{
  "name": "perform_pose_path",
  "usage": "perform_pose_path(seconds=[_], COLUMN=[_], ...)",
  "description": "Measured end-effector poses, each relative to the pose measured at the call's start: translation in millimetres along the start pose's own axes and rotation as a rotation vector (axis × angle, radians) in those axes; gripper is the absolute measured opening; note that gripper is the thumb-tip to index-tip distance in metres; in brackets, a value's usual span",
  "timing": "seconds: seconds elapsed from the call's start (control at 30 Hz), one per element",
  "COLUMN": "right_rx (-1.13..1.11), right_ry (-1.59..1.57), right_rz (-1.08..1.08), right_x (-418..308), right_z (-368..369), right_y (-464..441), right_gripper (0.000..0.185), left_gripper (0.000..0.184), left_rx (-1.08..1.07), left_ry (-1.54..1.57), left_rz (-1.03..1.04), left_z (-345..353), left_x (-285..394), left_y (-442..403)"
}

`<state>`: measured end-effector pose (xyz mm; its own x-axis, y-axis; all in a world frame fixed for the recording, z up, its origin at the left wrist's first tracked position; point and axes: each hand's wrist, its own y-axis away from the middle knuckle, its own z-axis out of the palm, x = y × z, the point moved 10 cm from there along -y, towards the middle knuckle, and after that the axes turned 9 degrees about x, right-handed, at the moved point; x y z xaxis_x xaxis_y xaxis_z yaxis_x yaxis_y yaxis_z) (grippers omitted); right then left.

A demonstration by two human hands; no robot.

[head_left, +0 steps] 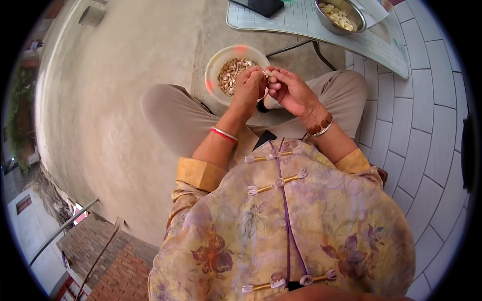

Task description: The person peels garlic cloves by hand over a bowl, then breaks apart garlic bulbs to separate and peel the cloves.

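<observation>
Grip closed, left hand [246, 91] and right hand [296, 94] pinching one small pale piece [267, 73], likely for steadiness, with the basin [210, 75] close below for reach.

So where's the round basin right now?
In the head view, the round basin is at upper centre, partly hidden by the left hand, between the left knee and the table.
</observation>
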<state>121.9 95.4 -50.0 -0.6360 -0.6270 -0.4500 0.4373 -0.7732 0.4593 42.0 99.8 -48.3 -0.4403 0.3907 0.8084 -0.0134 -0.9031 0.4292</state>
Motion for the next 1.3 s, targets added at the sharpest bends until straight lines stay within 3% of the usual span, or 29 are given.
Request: perform_pose_path(seconds=[0.27,0.33,0.47,0.53,0.73,0.93,1.3], right_rx=[0.05,0.087,0.177,0.206,0.165,0.105,0.205], right_ry=[-0.007,0.054,0.294,0.387,0.541,0.533,0.547], right_rz=[-0.004,-0.057,-0.218,-0.278,-0.385,-0.41,-0.443], right_x=[1.6,-3.0,-22.7,-27.4,-35.1,-37.9,-35.9], right_z=[-7.6,-10.4,-9.7,-9.7,2.4,3.7,-3.9], right_y=[-2.4,-2.8,2.8,3.0,7.8,8.0,7.4], right_gripper=[0.02,0.019,0.018,0.018,0.019,0.019,0.019], left_gripper=[0.019,0.023,0.025,0.024,0.021,0.018,0.016], left_rx=[-0.059,-0.116,-0.058,-0.044,0.057,0.01,0.024], left_ry=[0.209,-0.038,-0.267,-0.523,-0.805,-0.739,-0.838], left_rz=[-0.121,0.054,0.183,0.575,0.724,0.607,0.703], left_z=[-0.2,2.6,3.4,11.6,12.0,13.3,20.0], left_x=[-10.5,3.4,13.4,38.0,51.9,46.3,49.0], left_y=[-4.2,-4.1,-0.9,4.0,13.1,14.1,20.7])
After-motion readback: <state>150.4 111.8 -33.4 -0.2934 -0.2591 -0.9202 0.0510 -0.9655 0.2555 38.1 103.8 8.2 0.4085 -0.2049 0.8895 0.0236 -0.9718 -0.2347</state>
